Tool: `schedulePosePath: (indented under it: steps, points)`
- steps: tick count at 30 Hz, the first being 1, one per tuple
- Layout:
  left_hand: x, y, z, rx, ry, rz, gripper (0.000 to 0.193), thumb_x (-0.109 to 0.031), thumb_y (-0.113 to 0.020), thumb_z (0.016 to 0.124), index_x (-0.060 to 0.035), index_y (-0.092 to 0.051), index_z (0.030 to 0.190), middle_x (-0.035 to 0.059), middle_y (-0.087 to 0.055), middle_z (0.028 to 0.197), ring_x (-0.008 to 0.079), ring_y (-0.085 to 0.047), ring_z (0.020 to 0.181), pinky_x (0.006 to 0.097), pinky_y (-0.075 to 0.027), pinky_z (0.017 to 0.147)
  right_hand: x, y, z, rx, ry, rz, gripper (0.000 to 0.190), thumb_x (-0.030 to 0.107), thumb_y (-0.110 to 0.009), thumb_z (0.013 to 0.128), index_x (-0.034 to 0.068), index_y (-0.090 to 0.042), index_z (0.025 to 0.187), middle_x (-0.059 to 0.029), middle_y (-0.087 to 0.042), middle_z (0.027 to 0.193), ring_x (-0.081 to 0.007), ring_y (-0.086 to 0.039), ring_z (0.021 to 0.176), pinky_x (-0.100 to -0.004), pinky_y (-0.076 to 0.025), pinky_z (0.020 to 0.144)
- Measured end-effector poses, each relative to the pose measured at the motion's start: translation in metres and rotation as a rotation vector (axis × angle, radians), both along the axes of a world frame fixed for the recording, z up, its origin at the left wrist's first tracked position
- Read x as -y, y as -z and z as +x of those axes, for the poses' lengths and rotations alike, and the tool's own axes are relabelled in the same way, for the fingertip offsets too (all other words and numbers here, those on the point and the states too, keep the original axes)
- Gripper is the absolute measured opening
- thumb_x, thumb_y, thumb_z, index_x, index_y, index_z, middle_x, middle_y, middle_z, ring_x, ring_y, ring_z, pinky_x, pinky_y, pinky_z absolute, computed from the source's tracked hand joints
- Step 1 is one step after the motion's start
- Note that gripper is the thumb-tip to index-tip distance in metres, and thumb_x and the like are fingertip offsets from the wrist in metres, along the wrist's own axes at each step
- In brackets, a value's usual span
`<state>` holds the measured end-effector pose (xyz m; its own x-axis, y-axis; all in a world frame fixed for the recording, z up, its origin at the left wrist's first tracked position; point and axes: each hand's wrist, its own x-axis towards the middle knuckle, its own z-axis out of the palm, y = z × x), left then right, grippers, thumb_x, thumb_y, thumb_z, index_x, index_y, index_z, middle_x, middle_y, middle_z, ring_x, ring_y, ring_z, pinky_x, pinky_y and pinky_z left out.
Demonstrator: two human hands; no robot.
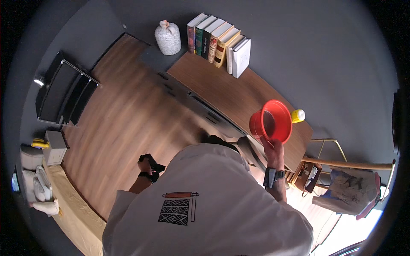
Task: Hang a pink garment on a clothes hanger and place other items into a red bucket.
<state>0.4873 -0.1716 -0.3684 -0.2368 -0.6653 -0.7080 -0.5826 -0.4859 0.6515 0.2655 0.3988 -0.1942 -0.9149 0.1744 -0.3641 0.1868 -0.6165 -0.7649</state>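
My right hand (pixel 274 148) grips the lower rim of a red plastic bucket-like container (pixel 277 120), raised over the near right end of a brown wooden desk (pixel 221 86). The container is tilted, with its mouth towards the right and a dark area inside. Behind it, a yellow bottle with a white cap (pixel 298 116) shows, partly hidden. Away from the desk, my left hand (pixel 144 165) is low above the wood floor, its fingers curled around a small black object (pixel 155 164) that I cannot identify. Both wrists wear dark straps.
Several upright books (pixel 216 40) stand at the desk's far end, near a textured whitish vase (pixel 168 38). A chair (pixel 251 148) is against the desk's near edge. A rack with hanging clothes (pixel 352 188) stands right; a bed (pixel 73 211) and grey nightstand (pixel 56 148) are left.
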Motion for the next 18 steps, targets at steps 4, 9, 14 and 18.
schedulePosePath:
  steps: [4, 9, 14, 18]
  points:
    - [-0.025, -0.036, -0.055, 0.052, -0.117, -0.030, 0.033, -0.014, -0.062, 0.074, -0.0027, -0.054, 0.104, 0.0093, -0.061, 0.087, 0.0244, -0.060, 0.073, 0.0425, -0.051, 0.062, 0.035, 0.042, -0.054, -0.128, -0.193, 0.622, 0.025, 0.008, -0.078, 0.073, 0.001, -0.066, 0.093, -0.0104, -0.070, 0.085, -0.0206, -0.067, 0.079, -0.0295, -0.054, 0.071]
    - [-0.019, -0.031, -0.061, 0.012, -0.122, -0.199, 0.038, -0.018, -0.063, 0.077, -0.0081, -0.049, 0.111, 0.0101, -0.059, 0.094, 0.0281, -0.058, 0.080, 0.0506, -0.049, 0.069, 0.082, 0.066, -0.130, 0.192, -0.096, -0.262, 0.026, 0.011, -0.074, 0.077, -0.003, -0.062, 0.095, -0.0113, -0.070, 0.086, -0.0232, -0.067, 0.078, -0.0325, -0.055, 0.076]
    - [-0.003, -0.028, -0.065, -0.230, -0.241, -0.221, 0.037, -0.012, -0.061, 0.079, -0.0105, -0.047, 0.113, 0.0087, -0.060, 0.097, 0.0275, -0.061, 0.085, 0.0486, -0.051, 0.068, 0.082, 0.145, -0.174, -0.169, -0.357, 0.607, 0.021, 0.010, -0.072, 0.077, -0.003, -0.057, 0.085, -0.0109, -0.068, 0.078, -0.0234, -0.066, 0.075, -0.0341, -0.055, 0.074]
    - [-0.003, -0.063, -0.122, -0.147, -0.369, -0.146, 0.034, -0.009, -0.060, 0.077, -0.0114, -0.051, 0.110, 0.0091, -0.062, 0.095, 0.0261, -0.062, 0.076, 0.0417, -0.053, 0.059, 0.107, 0.137, -0.211, 0.450, -0.121, -0.189, 0.005, 0.002, -0.057, 0.079, -0.002, -0.055, 0.082, -0.0138, -0.063, 0.081, -0.0249, -0.062, 0.081, -0.0373, -0.054, 0.076]
